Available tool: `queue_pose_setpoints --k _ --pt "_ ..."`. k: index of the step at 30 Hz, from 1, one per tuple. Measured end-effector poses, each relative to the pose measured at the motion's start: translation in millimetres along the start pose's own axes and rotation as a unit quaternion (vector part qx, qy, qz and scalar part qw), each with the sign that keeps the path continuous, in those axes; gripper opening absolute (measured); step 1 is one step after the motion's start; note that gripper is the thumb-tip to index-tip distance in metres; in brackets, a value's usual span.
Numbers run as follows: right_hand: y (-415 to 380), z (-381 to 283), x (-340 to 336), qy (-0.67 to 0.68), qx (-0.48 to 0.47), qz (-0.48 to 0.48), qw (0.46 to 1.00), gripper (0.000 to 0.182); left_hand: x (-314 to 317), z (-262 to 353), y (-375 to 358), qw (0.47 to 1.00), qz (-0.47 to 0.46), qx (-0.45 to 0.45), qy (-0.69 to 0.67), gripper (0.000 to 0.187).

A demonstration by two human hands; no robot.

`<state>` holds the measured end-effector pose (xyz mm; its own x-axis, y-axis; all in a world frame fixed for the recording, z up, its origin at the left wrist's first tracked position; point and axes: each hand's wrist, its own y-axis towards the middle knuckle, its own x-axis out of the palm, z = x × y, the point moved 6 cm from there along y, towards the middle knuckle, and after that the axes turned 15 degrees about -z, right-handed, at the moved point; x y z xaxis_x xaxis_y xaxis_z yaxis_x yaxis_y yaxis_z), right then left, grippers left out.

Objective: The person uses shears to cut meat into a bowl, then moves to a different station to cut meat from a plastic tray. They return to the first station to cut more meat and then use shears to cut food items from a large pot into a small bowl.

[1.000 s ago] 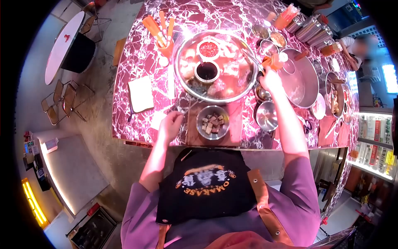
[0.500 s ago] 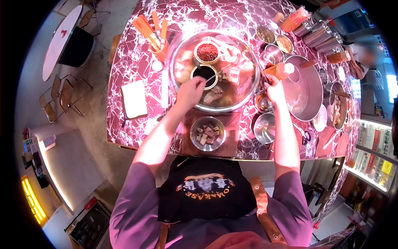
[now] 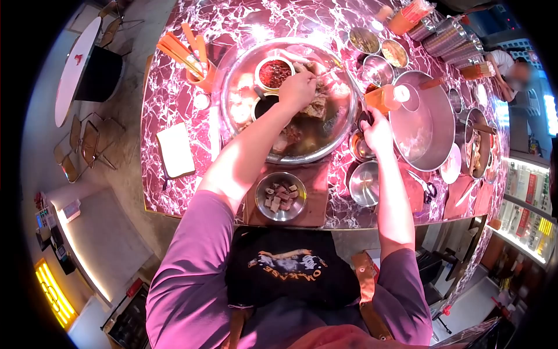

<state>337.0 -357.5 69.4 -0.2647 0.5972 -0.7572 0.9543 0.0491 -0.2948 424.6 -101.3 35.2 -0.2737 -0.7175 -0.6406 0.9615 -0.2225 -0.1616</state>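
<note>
Two bare hands at work above a marbled table (image 3: 197,110). The step in hand appears to be handling a piece of meat (image 3: 317,108) on the round metal tray (image 3: 300,159); as judged from this posture, the next move calls for a sure hold on that piece and for keeping the metal tips clear of the fingers. The left hand (image 3: 297,91) is over the tray, fingers bent, at the upper edge of the meat; whether they are closed on it cannot be told, since the hand hides the contact. The right hand (image 3: 376,132), at the tray's right side, is closed around the dark handles of what look like scissors (image 3: 364,120), blades slanting up over the rim. Just beside it stands an orange bottle (image 3: 381,99). Within the tray, left of the meat, sit a bowl of red seasoning (image 3: 274,74) and a bowl of dark sauce (image 3: 265,106). Nearer the person, a steel bowl (image 3: 281,217) holds pale and pinkish cubes (image 3: 280,196).
</note>
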Motion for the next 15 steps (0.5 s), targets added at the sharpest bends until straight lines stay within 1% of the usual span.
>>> queue_pose_setpoints --k 1,3,4,6,8,9,11,12,15 --pt "-3 -2 -1 0.000 0.004 -0.001 1.000 0.047 2 -1 0 1.000 0.003 0.006 -0.003 0.026" --pt "-6 -10 -1 -0.092 -0.017 0.014 0.995 0.048 7 -1 -1 1.000 0.005 0.013 -0.007 0.026" --pt "-7 -13 1 -0.115 -0.017 0.009 0.993 0.050 9 -2 -3 1.000 0.008 0.001 -0.005 0.027" --pt "-13 -19 3 -0.114 -0.018 0.016 0.993 0.051 10 -2 -4 1.000 0.011 -0.010 -0.004 0.027" --pt "-18 -21 2 -0.086 -0.033 0.035 0.995 0.053 9 -8 -4 0.996 0.035 -0.020 -0.080 0.028" --pt "-18 -21 2 -0.087 -0.035 0.035 0.995 0.053 8 -10 -3 0.996 0.038 -0.020 -0.080 0.028" --pt "-17 -16 2 -0.099 0.029 0.029 0.994 0.056 5 -14 -6 0.992 0.050 -0.023 -0.115 0.029" --pt "-14 -16 3 -0.096 0.048 0.010 0.994 0.059 3 -14 -7 0.992 0.051 -0.023 -0.113 0.029" --pt "8 -24 11 -0.099 0.048 -0.009 0.994 0.059 0 -11 -8 0.992 0.043 -0.009 -0.115 0.029"
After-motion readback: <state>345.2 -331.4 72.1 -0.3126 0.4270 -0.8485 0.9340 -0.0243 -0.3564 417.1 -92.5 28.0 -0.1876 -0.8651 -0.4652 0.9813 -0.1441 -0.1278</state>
